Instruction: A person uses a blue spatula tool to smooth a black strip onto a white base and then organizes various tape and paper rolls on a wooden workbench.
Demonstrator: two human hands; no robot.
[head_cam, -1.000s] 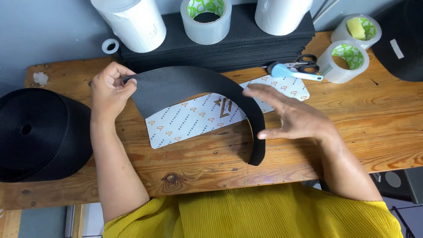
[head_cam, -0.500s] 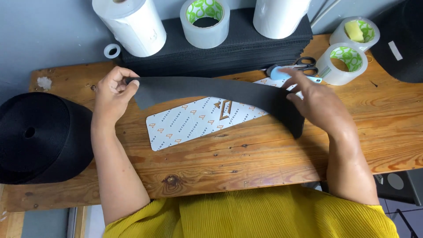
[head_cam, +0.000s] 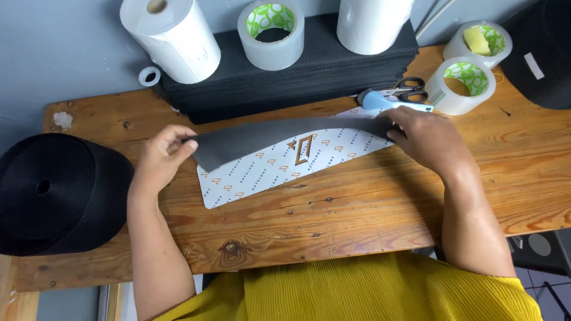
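**Dark strip being laid flat over the printed card**

The left hand (head_cam: 159, 160) is pinching the left end of the dark grey strip (head_cam: 279, 135) between thumb and fingers; the right hand (head_cam: 425, 139) is pressing palm-down on its right end, fingers spread, gripping nothing. The strip is lying stretched along the far edge of the white patterned card (head_cam: 279, 169), mid-bench (head_cam: 357, 220). Judged step: aligning strip to card; the next move probably calls for keeping both ends taut and square.

Scissors (head_cam: 407, 89) and a blue-handled tool (head_cam: 386, 102) are sitting just beyond the right hand, crowding that end. Tape rolls (head_cam: 461, 86), white paper rolls (head_cam: 172, 38) and a black webbing roll (head_cam: 56, 193) are standing clear.
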